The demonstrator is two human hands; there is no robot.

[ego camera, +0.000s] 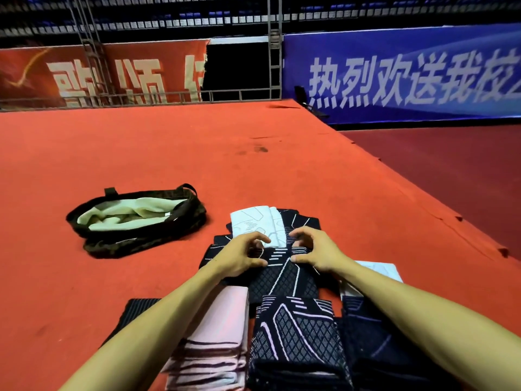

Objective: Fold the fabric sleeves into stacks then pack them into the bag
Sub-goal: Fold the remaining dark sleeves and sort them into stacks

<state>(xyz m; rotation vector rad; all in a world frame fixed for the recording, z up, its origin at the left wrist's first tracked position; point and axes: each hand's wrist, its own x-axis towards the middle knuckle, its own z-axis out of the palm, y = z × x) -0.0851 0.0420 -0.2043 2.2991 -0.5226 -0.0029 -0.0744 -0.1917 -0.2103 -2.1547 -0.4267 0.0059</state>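
A red carpeted floor (141,153) fills a dim hall, with a red banner (84,77) and a blue banner (408,80) hung along its far edge. On this floor, straight ahead of the person, lies the dark patterned sleeve (284,277), and its long axis seems to run away from the body. The left grip (242,258) and the right grip (315,249) sit side by side on it. Each has its fingers curled and is pinching the fabric along a fold line that crosses the sleeve's width. A white sleeve (253,224) lies just beyond the fingertips, partly on top of more dark fabric. Closer to the body stand a pink stack (220,334), a dark stack (296,334) and a navy stack (372,334), set close beside one another. The bag (135,241) lies open on the carpet, pale lining showing, forward and to the left of both grips and well apart from the sleeves. It is nearer the left grip. Folding looks unfinished, so the likely next move is to bring the pinched edge over along the sleeve's length. After that, the stacks would have to travel leftward to reach the bag's mouth.
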